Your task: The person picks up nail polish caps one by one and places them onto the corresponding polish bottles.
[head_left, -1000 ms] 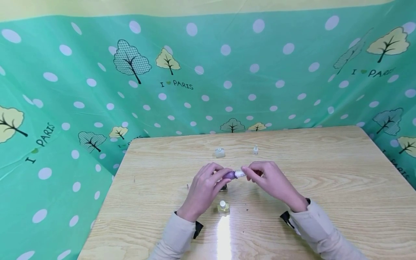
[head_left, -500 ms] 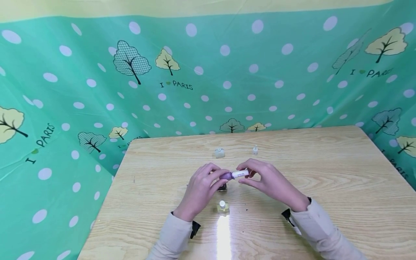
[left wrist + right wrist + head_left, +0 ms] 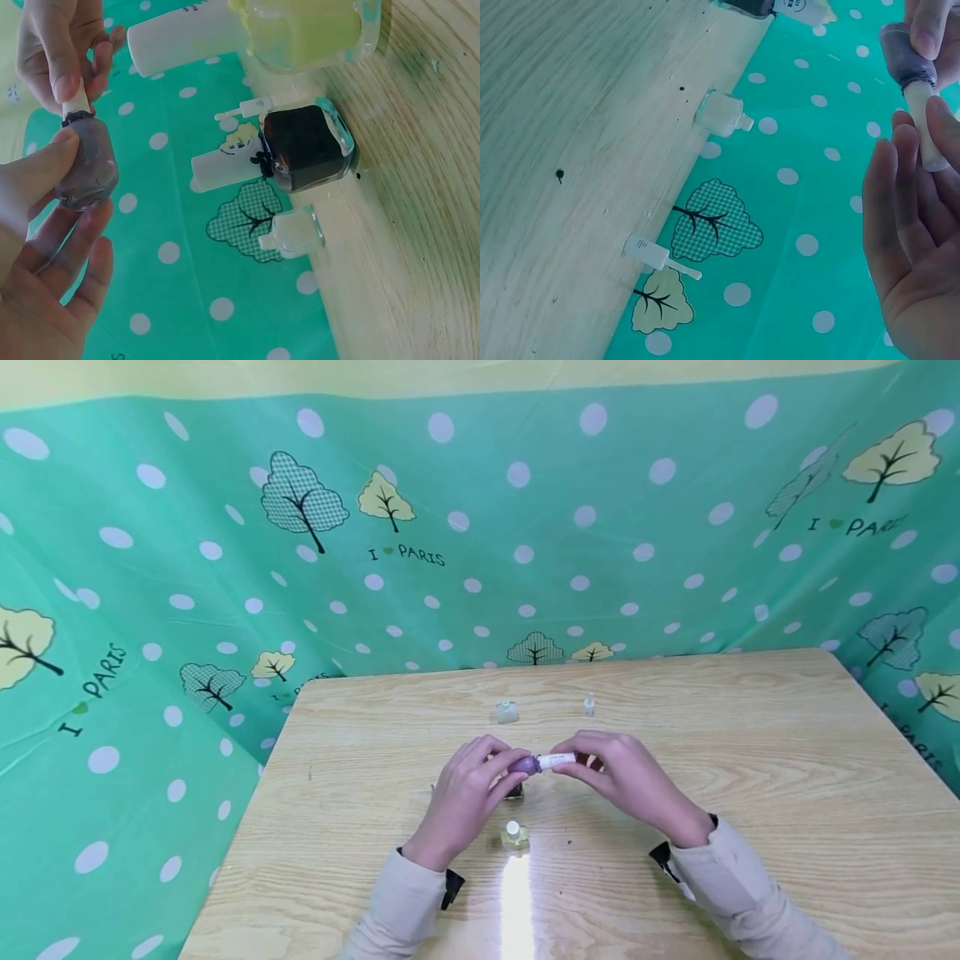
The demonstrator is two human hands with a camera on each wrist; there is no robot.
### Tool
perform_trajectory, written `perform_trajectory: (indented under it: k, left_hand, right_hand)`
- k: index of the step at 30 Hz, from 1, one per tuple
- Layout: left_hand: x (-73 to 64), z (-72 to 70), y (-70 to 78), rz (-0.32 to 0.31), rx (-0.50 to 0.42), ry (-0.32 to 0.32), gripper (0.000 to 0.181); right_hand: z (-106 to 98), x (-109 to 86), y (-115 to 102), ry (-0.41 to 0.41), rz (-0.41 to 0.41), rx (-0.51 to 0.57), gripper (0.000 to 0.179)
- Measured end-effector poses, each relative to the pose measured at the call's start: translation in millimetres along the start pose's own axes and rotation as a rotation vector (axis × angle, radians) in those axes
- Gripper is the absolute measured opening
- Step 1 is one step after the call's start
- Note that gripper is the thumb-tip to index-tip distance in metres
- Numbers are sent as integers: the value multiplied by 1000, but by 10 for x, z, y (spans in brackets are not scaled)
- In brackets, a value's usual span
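Held sideways above the table is a nail polish bottle (image 3: 525,765) with purple polish and a long white cap (image 3: 557,760). My left hand (image 3: 467,793) pinches the bottle's glass body between thumb and fingers. From the other side, my right hand (image 3: 622,777) has thumb and fingers at the cap. The right wrist view shows the cap (image 3: 924,120) between that thumb and the fingers, and the purple bottle (image 3: 907,56) with the left thumb on it. Dark residue rings the joint where cap meets glass, plain in the left wrist view.
Under the hands stands a dark nail polish bottle (image 3: 304,146) with a white cap. Nearer me is a yellow one (image 3: 514,837). Farther back stand an uncapped pale bottle (image 3: 507,713) and, to its right, a white brush cap (image 3: 589,705), brush upward. Dark specks dot the wooden table (image 3: 750,760).
My right fingers have loosened from the cap's end, spread, and come together on the cap again. The bottle has shifted slightly left, still in my left hand.
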State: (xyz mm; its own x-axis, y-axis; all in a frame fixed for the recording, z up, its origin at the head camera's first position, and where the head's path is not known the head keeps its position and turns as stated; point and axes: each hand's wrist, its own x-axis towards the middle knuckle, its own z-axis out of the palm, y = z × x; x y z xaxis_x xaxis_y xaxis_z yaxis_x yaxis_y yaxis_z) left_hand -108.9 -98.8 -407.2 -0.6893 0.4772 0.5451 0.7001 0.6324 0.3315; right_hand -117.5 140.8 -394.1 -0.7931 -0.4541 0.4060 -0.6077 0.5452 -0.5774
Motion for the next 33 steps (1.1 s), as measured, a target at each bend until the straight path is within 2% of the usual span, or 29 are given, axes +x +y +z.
perform_trajectory:
  k: [6,10,18,24,28,31,33]
  left_hand:
    - [6,8,18,10,18,1,23]
    - [10,10,28,21,32,5,23]
    - [14,24,45,90,60,49,23]
    - [17,23,47,93,52,57,24]
    - [19,7,41,78,42,46,23]
    - [21,-6,35,76,44,50,23]
    - [20,-14,32,74,45,54,23]
  right_hand:
    - [-1,-1,11,-47,63,37,13]
    - [-5,0,20,-95,120,90,18]
    - [-32,15,20,-176,234,198,31]
    - [-14,22,5,-168,303,235,37]
    - [-5,17,1,-134,285,226,30]
    - [-12,5,-1,-95,219,206,18]
    - [-23,-2,1,-70,164,201,18]
